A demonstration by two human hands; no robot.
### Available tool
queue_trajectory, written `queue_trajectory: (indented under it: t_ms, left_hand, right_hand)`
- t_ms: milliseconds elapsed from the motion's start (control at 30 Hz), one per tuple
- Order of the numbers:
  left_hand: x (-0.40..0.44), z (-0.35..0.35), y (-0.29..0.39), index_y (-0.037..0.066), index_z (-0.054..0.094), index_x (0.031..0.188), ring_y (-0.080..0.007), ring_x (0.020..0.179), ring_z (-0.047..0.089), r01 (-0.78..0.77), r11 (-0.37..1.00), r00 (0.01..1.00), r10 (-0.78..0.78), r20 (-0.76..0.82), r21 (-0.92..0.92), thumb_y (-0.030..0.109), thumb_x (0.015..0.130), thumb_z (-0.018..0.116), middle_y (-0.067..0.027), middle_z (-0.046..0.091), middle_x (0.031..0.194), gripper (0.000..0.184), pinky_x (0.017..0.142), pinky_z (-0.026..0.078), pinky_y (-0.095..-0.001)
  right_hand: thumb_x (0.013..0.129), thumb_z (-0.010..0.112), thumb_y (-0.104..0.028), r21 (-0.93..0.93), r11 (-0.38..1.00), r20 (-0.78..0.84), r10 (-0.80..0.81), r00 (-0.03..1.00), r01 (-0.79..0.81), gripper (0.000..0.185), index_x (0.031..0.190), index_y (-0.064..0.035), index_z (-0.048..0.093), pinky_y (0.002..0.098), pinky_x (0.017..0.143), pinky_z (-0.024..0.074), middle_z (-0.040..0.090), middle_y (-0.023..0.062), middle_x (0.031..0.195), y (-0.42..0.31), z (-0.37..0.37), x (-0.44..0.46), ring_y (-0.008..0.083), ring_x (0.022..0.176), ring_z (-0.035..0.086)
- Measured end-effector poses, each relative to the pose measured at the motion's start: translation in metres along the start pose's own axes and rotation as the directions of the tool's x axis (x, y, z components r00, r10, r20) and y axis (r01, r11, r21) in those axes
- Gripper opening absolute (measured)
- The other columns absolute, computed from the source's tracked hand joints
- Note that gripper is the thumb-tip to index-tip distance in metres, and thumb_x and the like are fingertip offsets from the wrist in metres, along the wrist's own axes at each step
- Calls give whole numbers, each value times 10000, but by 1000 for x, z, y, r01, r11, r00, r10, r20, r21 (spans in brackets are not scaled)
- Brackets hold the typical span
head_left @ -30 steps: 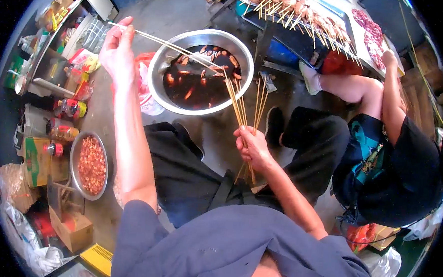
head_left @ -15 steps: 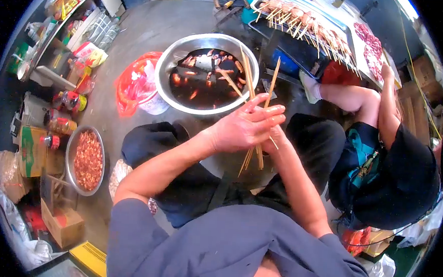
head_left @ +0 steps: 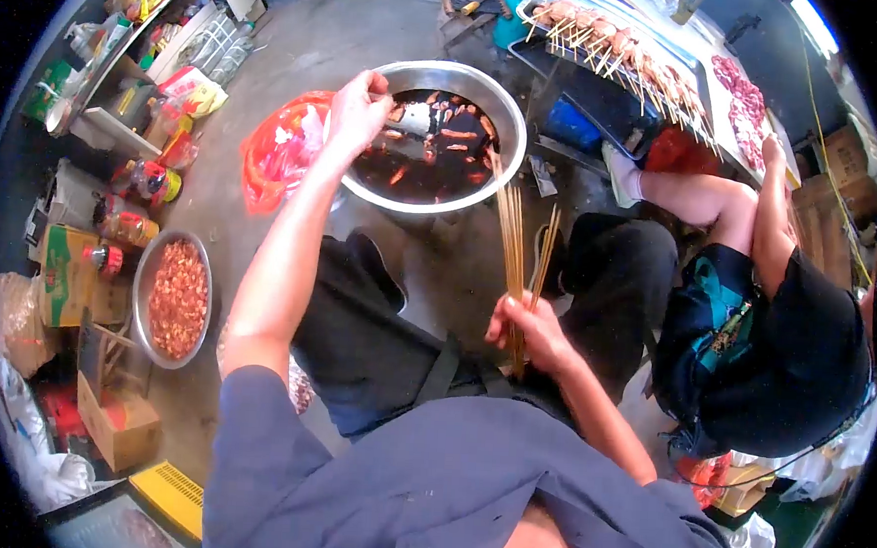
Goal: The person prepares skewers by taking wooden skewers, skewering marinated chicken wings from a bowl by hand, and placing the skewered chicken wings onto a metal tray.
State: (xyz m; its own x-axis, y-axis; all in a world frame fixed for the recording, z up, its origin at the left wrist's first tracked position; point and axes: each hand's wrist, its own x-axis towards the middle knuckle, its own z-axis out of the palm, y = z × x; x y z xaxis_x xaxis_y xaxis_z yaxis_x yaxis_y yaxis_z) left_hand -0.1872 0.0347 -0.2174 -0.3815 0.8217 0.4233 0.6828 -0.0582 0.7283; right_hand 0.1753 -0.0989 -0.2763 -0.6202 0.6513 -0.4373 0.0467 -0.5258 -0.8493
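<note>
Right fingers (head_left: 506,317): wrapped around the lower part of a bundle of thin skewers (head_left: 513,240), gripping it. Left fingers (head_left: 369,92): curled, at the left side of the basin (head_left: 427,207) in view; no stick can be made out in them, and whether they pinch anything cannot be told. The step in hand appears to be handling the bundle at the basin; the next move, as judged, calls for a steady right grip and clearance between the left fingers and the rim. The skewers are straight, slender and yellowish, fanned above the right fingers into two groups: a fuller one leaning toward the basin, its upper ends overlapping the rim in view, and a sparser one to its right. Contact with the rim cannot be confirmed. Just right of the left fingers, reddish strips (head_left: 458,134) lie in dark liquid (head_left: 434,178). Left of the left fingers sits a red bag (head_left: 278,152). Well beyond the right fingers, ahead and to the right, loaded skewers (head_left: 609,47) lie side by side; farther right, a co-worker's hand (head_left: 774,151) is near red meat (head_left: 740,101).
</note>
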Motion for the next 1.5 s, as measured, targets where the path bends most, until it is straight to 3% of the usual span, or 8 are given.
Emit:
queue_trajectory:
  t_ms: [267, 467, 667, 800, 900, 1000, 1233, 1500]
  left_hand:
    - [21, 20, -61, 56, 640, 915, -270, 860, 646, 320, 920, 843, -385, 375, 225, 138, 755, 601, -120, 664, 868, 184, 753, 496, -383]
    - [5, 58, -143, 57, 618, 975, -356, 998, 575, -334, 722, 834, -73, 547, 606, 58, 713, 565, -148, 611, 1013, 267, 830, 484, -449]
    - [-5, 68, -149, 76, 617, 960, -314, 1039, 565, -512, 563, 752, -72, 656, 649, 92, 709, 583, -100, 604, 1015, 254, 828, 485, -421]
    - [-5, 66, -149, 50, 665, 822, -251, 743, 658, -389, 710, 685, -203, 700, 587, 166, 705, 667, -85, 668, 790, 165, 661, 514, -383]
    - [7, 51, -130, 3, 655, 791, -133, 600, 599, 486, 849, 498, -462, 734, 205, 175, 753, 744, -58, 658, 734, 197, 579, 501, -297]
    - [8, 36, -100, 24, 612, 1009, -172, 756, 652, 763, 646, 434, -494, 754, -16, 171, 872, 639, -81, 679, 894, 203, 663, 565, -318]
    - [7, 27, -70, 32, 494, 1164, -260, 1007, 641, 837, 398, 503, -291, 814, -375, 142, 872, 613, -152, 643, 1079, 333, 816, 550, -354]
    - [0, 27, -53, 45, 493, 1169, -219, 853, 666, 809, 471, 563, -447, 696, -352, 169, 908, 583, -134, 657, 1010, 303, 689, 538, -299]
  right_hand:
    - [967, 513, -249, 133, 991, -83, 23, 996, -12, 214, 1068, -67, 564, 216, 407, 319, 562, 13, 671, 14, -11, -9, 58, 475, 397]
    - [952, 504, -254, 140, 990, -178, 59, 982, -34, 237, 1071, -75, 603, 202, 432, 301, 553, -16, 669, -3, -9, 29, 42, 486, 387]
    - [952, 467, -228, -215, 972, -214, -140, 967, 93, 304, 1188, -49, 537, 228, 517, 383, 563, 2, 722, -36, -2, 75, 66, 585, 460]
    - [949, 473, -201, -430, 877, -154, -306, 939, 216, 282, 1181, -47, 513, 265, 590, 428, 565, 21, 723, -51, -10, 98, 99, 647, 502]
    - [948, 479, -202, -390, 899, -117, -263, 958, 200, 251, 1137, -47, 537, 248, 576, 411, 547, -1, 727, -63, -19, 111, 80, 638, 480]
    - [946, 490, -216, -295, 938, -97, -217, 971, 180, 232, 1086, -47, 567, 229, 540, 381, 532, -25, 734, -69, -21, 124, 60, 614, 450]
    - [942, 513, -207, -89, 988, -176, -140, 974, 126, 243, 1117, -44, 555, 211, 487, 364, 546, -18, 703, -56, -5, 133, 49, 558, 443]
    - [898, 532, -108, -244, 947, -167, -255, 953, 211, 153, 1028, -28, 523, 227, 539, 413, 579, 10, 717, -48, 8, 143, 72, 591, 494]
